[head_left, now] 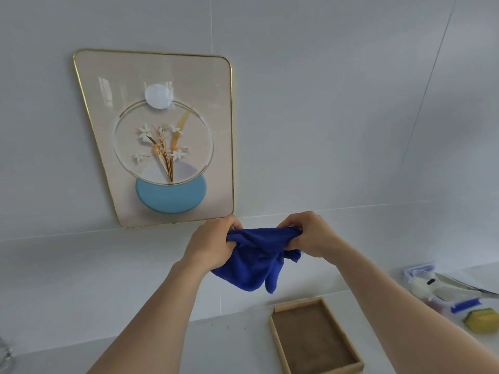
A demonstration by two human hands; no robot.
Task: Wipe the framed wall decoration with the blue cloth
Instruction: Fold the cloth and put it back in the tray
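Observation:
The framed wall decoration (162, 136) hangs on the white wall, with a thin gold rim, a flower picture inside a ring and a light blue disc below. Just under its lower right corner I hold the blue cloth (256, 260) bunched between both hands. My left hand (213, 242) grips the cloth's left end and my right hand (307, 234) grips its right end. The rest of the cloth hangs down between my forearms. The cloth does not touch the frame.
A shallow wooden tray (280, 344) sits on the white counter below my hands. At the right are a clear lidded box (424, 276) with a blue clip, metal tongs (464, 286) and a yellow sponge (483, 319). A glass object (5, 357) shows at the bottom left edge.

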